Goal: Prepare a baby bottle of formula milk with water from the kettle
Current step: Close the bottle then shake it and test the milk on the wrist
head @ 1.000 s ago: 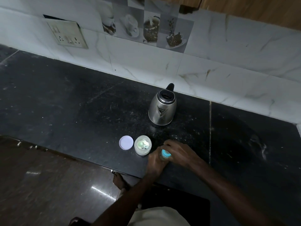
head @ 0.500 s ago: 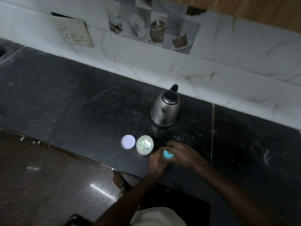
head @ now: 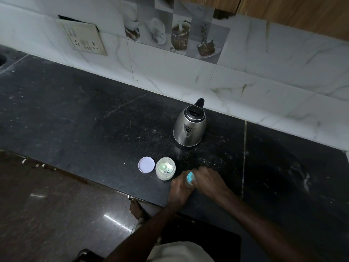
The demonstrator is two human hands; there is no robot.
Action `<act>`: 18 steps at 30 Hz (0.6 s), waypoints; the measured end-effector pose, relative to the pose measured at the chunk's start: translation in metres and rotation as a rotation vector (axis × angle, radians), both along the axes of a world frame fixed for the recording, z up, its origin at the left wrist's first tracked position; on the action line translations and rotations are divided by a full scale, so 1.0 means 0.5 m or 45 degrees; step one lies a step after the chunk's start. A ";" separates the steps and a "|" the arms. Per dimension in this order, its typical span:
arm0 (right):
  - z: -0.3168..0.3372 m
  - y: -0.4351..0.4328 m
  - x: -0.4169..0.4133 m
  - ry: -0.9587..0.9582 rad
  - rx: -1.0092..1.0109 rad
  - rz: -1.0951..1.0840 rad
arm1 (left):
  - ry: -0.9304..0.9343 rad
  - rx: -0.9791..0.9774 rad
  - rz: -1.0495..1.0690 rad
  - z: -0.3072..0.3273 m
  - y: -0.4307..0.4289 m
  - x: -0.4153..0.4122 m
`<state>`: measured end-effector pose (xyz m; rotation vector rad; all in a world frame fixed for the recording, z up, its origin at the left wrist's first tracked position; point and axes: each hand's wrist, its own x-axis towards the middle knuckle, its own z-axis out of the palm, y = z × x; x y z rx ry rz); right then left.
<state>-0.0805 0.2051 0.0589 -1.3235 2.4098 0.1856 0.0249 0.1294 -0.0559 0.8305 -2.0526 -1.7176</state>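
open jar [head: 164, 176] by counter [head: 75, 120] front edge: white powder [head: 171, 163], scoop [head: 163, 166] | left hand [head: 180, 188] grips bottle [head: 188, 184], contents hidden | right hand [head: 207, 179] clasps its blue cap [head: 190, 176]

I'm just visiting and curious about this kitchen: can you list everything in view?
kettle: one, steel with a black lid, back of the counter near the wall
jar: one, clear, open, pale contents, front of the counter
lid: one, pale lilac, flat just left of the jar
bottle: one, blue cap, right of the jar, between both hands
counter: one, black stone
socket plate: one, cream, on the wall
picture tiles: one patch, coffee cups, on the wall
foot: one, bare, on the floor
left hand: fingers round the bottle
right hand: fingers over the cap
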 end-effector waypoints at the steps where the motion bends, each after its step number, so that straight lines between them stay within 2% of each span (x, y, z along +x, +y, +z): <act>1: 0.001 -0.002 -0.003 0.048 0.028 -0.052 | 0.012 0.017 0.009 -0.002 0.000 0.001; 5: 0.004 0.003 -0.008 -0.204 -0.072 0.044 | -0.048 -0.003 0.000 0.002 0.002 -0.002; 6: 0.003 0.002 -0.005 -0.205 -0.061 0.056 | -0.030 0.045 0.015 0.008 0.001 -0.001; 9: 0.004 -0.011 0.001 0.026 0.009 -0.041 | -0.014 0.039 0.066 -0.001 -0.002 -0.001; 10: 0.002 -0.014 0.000 0.032 -0.005 -0.039 | -0.007 0.058 0.057 -0.003 0.000 -0.001; 13: -0.013 -0.006 -0.002 -0.151 -0.094 0.082 | 0.013 0.014 0.068 -0.009 0.004 0.001; 18: -0.026 0.005 -0.013 -0.089 -0.062 0.177 | 0.052 0.154 0.082 -0.005 0.008 0.007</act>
